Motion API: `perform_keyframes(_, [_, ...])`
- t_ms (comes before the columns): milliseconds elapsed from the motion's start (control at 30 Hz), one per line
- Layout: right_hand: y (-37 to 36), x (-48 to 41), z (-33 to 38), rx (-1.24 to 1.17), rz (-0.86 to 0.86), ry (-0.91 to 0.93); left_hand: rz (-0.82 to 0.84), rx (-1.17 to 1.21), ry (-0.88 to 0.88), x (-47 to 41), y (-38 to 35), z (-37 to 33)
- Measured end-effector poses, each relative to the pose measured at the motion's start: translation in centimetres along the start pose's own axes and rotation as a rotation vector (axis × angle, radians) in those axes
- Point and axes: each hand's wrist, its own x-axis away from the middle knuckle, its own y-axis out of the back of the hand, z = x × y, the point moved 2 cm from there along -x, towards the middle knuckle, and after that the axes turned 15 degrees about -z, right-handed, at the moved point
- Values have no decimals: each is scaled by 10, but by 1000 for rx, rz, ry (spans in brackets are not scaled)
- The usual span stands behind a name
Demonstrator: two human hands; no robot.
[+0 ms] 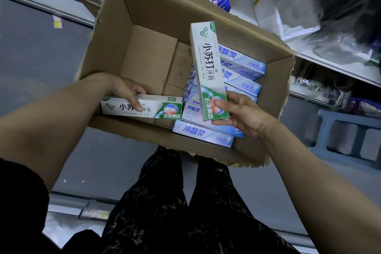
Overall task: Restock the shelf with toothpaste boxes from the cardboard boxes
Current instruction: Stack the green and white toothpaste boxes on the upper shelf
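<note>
An open cardboard box (148,12) stands on the floor in front of me. Inside its right half lie several blue-and-white toothpaste boxes (203,133), stacked flat. My left hand (123,88) grips a green-and-white toothpaste box (160,108) lying flat along the box's near wall. My right hand (241,114) pinches the lower end of a second green-and-white toothpaste box (206,64), held up at a tilt above the blue ones. The left half of the cardboard box floor is bare.
A white shelf (329,66) with bags and packets runs along the right. A blue plastic stool (350,136) stands at the right under it. Another shelf edge (47,4) crosses the upper left. My legs in dark patterned trousers (175,202) are below the box.
</note>
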Motion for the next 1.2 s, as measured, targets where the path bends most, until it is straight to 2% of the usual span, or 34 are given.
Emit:
perform_keyframes(233, [-6, -1, 0, -1, 14, -5, -85, 137, -1, 16, 17, 13])
perform_keyframes(533, [-9, -7, 13, 43, 27, -3, -128, 286, 89, 24, 21, 23])
perform_keyframes(933, [7, 23, 37, 27, 23, 46, -169, 170, 44, 50, 35, -1])
perform_keyframes(1200, [10, 57, 56, -66, -11, 134, -181, 147, 11, 108, 69, -57])
